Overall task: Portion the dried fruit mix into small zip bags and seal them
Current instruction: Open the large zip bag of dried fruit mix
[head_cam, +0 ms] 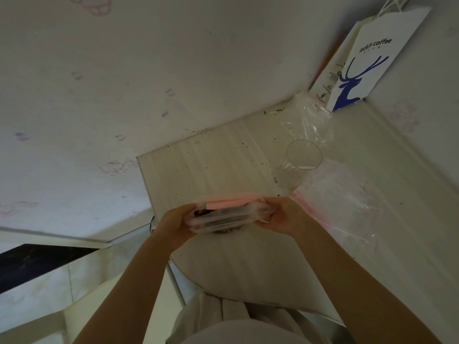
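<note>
A small clear zip bag with a pink strip along its top and dark dried fruit inside is held level above the pale table. My left hand grips its left end. My right hand grips its right end. The bag's underside is hidden, and some dark fruit shows just below it. More clear zip bags with pink edges lie spread on the table to the right.
A clear plastic cup lies tilted on the bags right of centre. A white paper bag with a blue deer print leans in the back right corner. Another crumpled clear bag lies before it. Walls close the table at left and right.
</note>
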